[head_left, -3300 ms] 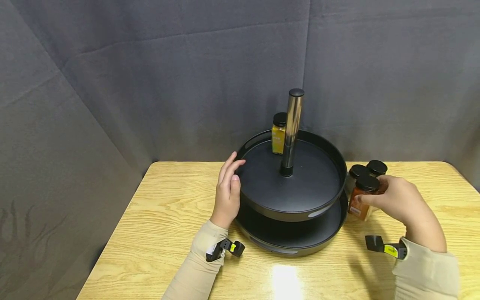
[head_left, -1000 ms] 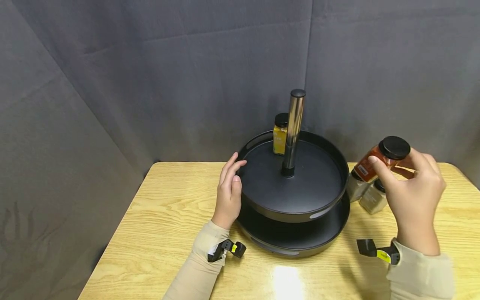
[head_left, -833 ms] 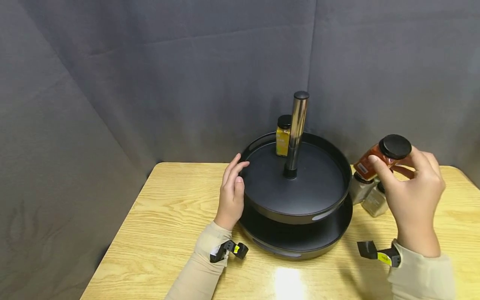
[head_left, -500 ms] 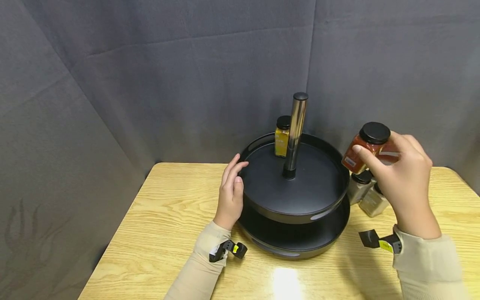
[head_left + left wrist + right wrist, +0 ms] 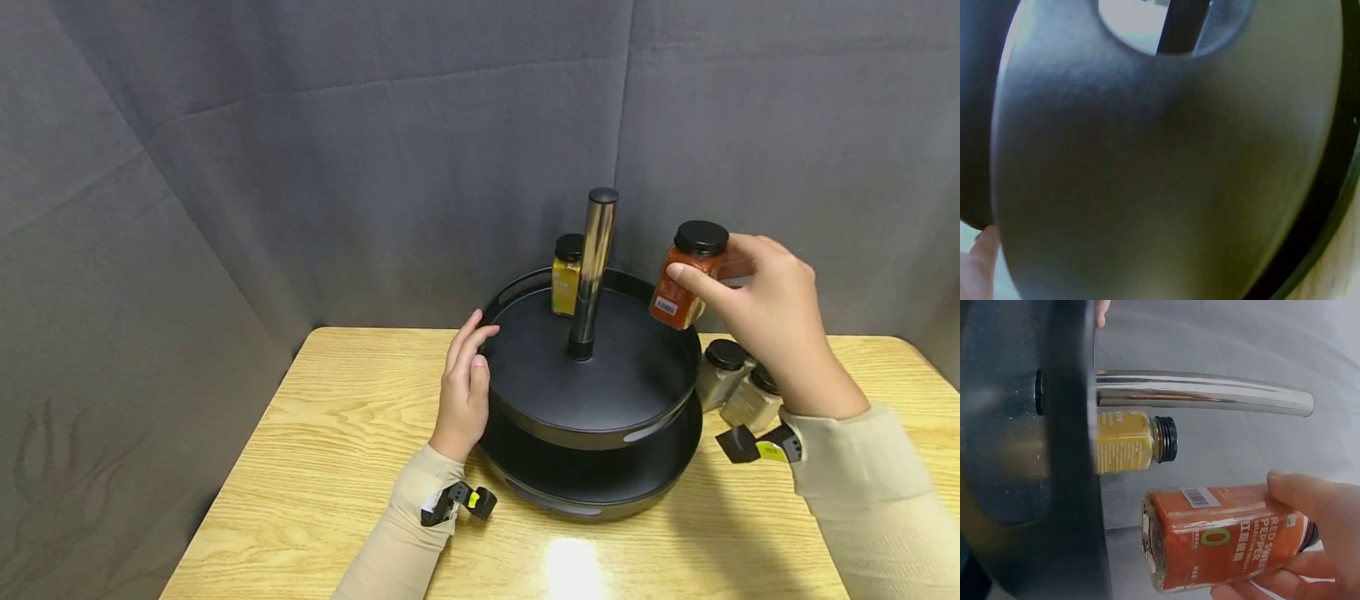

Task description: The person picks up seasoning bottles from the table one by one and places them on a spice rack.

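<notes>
My right hand (image 5: 776, 312) grips a spice jar (image 5: 681, 287) of red powder with a black lid, thumb on the near side. It is held nearly upright above the right back rim of the upper tray (image 5: 555, 387) of a two-tier black turntable organizer. The right wrist view shows the jar's label (image 5: 1235, 534) reading "RED SWEET PEPPER". My left hand (image 5: 462, 392) rests its extended fingers against the upper tray's left rim. A yellow spice jar (image 5: 566, 279) stands at the back of that tray, partly behind the metal post (image 5: 596, 267).
Two jars of pale powder (image 5: 722, 375) with black lids stand on the wooden table (image 5: 360, 400), right of the lower tray (image 5: 600, 471). My right forearm passes close beside them. A grey cloth (image 5: 375, 183) hangs behind the table.
The red pepper jar was lifted from the table beside the pale jars, then carried left and upward to the upper tray's rim, turning more upright. My left hand stays at the left rim.
</notes>
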### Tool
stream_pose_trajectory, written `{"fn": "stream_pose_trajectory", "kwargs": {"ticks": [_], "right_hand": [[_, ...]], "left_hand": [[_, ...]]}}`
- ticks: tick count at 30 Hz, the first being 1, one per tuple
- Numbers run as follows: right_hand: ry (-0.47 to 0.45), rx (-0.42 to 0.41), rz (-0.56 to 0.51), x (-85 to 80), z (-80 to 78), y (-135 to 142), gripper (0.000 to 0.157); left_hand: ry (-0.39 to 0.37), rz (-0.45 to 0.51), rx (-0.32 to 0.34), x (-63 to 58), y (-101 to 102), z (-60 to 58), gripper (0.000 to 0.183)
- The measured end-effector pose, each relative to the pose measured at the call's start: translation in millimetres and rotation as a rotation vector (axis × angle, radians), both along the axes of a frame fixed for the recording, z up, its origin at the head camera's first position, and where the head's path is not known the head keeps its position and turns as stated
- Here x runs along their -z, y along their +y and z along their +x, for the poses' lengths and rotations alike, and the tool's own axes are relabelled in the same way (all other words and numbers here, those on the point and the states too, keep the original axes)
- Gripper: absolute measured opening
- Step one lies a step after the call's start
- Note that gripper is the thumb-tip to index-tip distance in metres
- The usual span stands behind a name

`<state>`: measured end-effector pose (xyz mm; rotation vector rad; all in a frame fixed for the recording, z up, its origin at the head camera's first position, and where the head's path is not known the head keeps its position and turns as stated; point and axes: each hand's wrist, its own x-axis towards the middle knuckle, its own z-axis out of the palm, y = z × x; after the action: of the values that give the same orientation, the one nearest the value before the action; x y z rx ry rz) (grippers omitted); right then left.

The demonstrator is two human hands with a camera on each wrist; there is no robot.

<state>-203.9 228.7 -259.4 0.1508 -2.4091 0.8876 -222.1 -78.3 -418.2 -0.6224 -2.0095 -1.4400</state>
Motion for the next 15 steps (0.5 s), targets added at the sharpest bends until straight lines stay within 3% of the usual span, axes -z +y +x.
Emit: {"fn": "stream_pose_trajectory", "kwargs": {"ticks": [12, 15], "right_hand": [[-0.172, 0.02, -0.026, -16.4, -28.4, -9, 0.056], [-0.212, 0.021, -0.022, -19.3, -34.3, -13, 0.057]], "left_hand": [[0.01, -0.011, -0.001, 0.0, 3, -3.3, 0.042], [0.028, -0.007, 0.004, 1.1, 4, -4.7, 0.052]]}}
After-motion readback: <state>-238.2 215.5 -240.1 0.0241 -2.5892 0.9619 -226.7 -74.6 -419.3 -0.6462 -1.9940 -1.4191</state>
